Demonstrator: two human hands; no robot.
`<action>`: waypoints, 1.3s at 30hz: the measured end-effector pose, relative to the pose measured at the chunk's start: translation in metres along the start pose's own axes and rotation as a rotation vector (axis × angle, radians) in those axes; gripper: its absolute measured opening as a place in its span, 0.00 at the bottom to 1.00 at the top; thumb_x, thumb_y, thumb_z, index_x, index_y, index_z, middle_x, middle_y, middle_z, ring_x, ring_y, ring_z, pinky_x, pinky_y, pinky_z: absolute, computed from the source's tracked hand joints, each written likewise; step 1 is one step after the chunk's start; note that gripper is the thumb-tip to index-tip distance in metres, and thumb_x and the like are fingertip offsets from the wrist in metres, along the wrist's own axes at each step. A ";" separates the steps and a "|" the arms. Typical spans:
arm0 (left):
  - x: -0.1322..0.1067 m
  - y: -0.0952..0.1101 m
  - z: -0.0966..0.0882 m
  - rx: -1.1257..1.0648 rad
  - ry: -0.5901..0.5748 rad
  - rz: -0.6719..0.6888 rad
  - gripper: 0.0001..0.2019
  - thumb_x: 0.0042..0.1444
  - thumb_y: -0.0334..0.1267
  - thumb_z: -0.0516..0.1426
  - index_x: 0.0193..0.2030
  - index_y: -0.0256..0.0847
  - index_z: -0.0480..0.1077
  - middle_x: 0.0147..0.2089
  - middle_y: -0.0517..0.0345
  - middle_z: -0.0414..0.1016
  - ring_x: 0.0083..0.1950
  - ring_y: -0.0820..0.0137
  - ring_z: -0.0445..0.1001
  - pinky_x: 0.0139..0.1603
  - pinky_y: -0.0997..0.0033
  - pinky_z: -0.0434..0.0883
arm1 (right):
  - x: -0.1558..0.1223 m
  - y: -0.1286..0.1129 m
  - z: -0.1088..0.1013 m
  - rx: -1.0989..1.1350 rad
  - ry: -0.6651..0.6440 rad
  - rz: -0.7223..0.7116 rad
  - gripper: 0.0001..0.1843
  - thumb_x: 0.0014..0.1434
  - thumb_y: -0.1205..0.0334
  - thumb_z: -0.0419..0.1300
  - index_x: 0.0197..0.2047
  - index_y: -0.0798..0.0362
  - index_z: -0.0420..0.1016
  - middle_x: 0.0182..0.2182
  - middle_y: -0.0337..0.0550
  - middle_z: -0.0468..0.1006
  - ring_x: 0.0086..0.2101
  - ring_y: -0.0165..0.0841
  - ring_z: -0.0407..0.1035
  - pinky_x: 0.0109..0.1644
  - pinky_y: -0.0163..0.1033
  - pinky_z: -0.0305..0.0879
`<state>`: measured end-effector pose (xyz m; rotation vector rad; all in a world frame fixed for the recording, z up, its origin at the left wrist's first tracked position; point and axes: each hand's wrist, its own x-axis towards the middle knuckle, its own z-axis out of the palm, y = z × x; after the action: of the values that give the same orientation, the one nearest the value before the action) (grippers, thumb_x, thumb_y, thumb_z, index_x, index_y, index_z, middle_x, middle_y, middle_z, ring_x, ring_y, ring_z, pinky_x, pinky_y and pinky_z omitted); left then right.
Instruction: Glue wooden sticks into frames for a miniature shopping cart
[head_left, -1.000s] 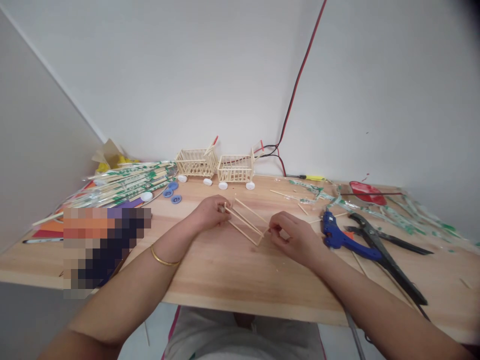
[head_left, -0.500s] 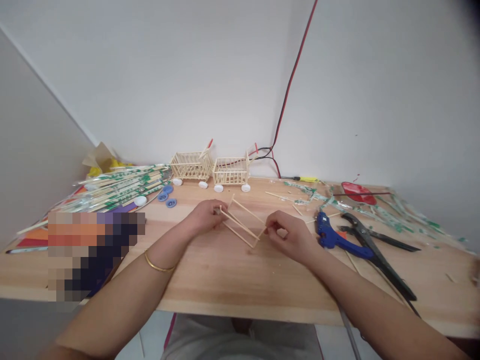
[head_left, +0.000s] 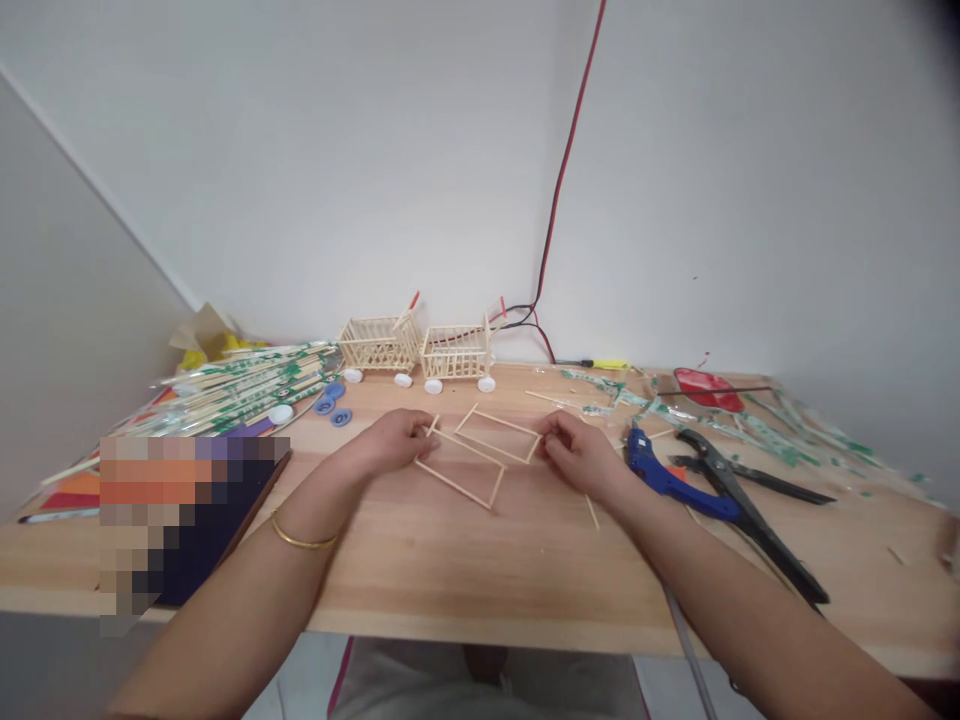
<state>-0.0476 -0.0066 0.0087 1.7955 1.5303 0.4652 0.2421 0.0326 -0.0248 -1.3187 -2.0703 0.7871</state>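
My left hand [head_left: 396, 440] pinches the left end of a rectangular stick frame [head_left: 454, 484] made of thin wooden sticks. Just behind and to its right is a second stick frame [head_left: 506, 421], its right end between the fingertips of my right hand [head_left: 576, 452]. Both frames are low over the wooden table [head_left: 480, 570] and lie side by side at a slant. Whether they touch the tabletop is hard to tell.
Two stick carts [head_left: 379, 345] with white wheels stand at the back. Wrapped sticks [head_left: 247, 390] and blue wheels [head_left: 340, 417] lie left. To the right are a blue glue gun [head_left: 675, 485], black-handled pliers [head_left: 765, 535] and torn wrappers [head_left: 795, 425].
The two stick frames, earlier close together and partly overlapping on edge, now lie flatter and apart. My right hand has turned slightly, and a loose stick shows beside it. The view has shifted a little.
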 end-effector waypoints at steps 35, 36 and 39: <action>-0.005 0.078 0.047 0.032 0.507 0.836 0.07 0.61 0.32 0.47 0.38 0.38 0.66 0.36 0.53 0.69 0.39 0.70 0.66 0.41 0.70 0.65 | -0.006 -0.063 -0.003 0.546 -0.239 -0.206 0.23 0.62 0.45 0.49 0.24 0.54 0.59 0.16 0.31 0.58 0.19 0.23 0.52 0.24 0.31 0.48; -0.006 0.075 0.050 0.002 0.519 0.845 0.07 0.61 0.31 0.47 0.41 0.38 0.66 0.36 0.53 0.70 0.39 0.71 0.67 0.41 0.71 0.65 | -0.005 -0.059 0.002 0.635 -0.272 -0.203 0.21 0.60 0.46 0.52 0.25 0.54 0.60 0.17 0.31 0.59 0.19 0.23 0.52 0.24 0.31 0.48; -0.010 0.064 0.057 0.012 0.436 0.876 0.10 0.60 0.29 0.49 0.47 0.38 0.64 0.38 0.52 0.71 0.39 0.71 0.68 0.40 0.71 0.66 | -0.006 -0.048 0.011 0.841 -0.391 -0.166 0.19 0.58 0.48 0.57 0.27 0.55 0.62 0.17 0.30 0.61 0.19 0.22 0.53 0.23 0.30 0.47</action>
<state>0.0334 -0.0344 0.0181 2.4310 0.9016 1.3299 0.2073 0.0084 0.0017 -0.5462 -1.7309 1.6888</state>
